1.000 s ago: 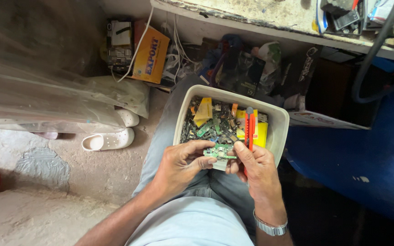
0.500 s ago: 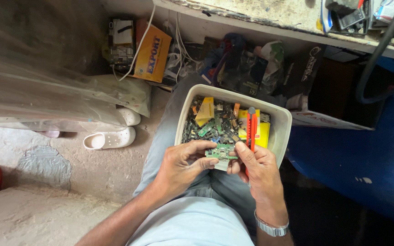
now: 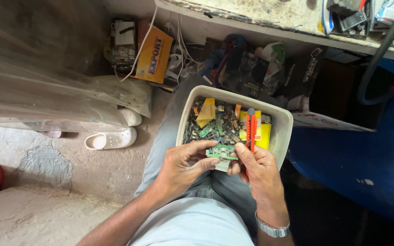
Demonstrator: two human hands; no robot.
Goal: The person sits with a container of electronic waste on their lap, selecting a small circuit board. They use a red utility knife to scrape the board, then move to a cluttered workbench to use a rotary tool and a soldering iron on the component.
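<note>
Circuit board (image 3: pixel 222 152) half behind hands (image 3: pixel 220 166)

Orange-yellow flat box (image 3: pixel 153 54) w/ red lettering, leaning under the shelf, top left. Black glossy packet (image 3: pixel 242 75) just behind the tub, another black carton (image 3: pixel 308 68) w/ white print right of it. White flat box (image 3: pixel 329 120) lying at floor level, right of tub.

Small green circuit board (image 3: pixel 223 152), flat and roughly level, pinched between the fingertips of both hands over the near rim of a cream plastic tub (image 3: pixel 284 132). Red-orange utility knife (image 3: pixel 251 130), upright beside it, lies against the right hand (image 3: pixel 261 171).
</note>
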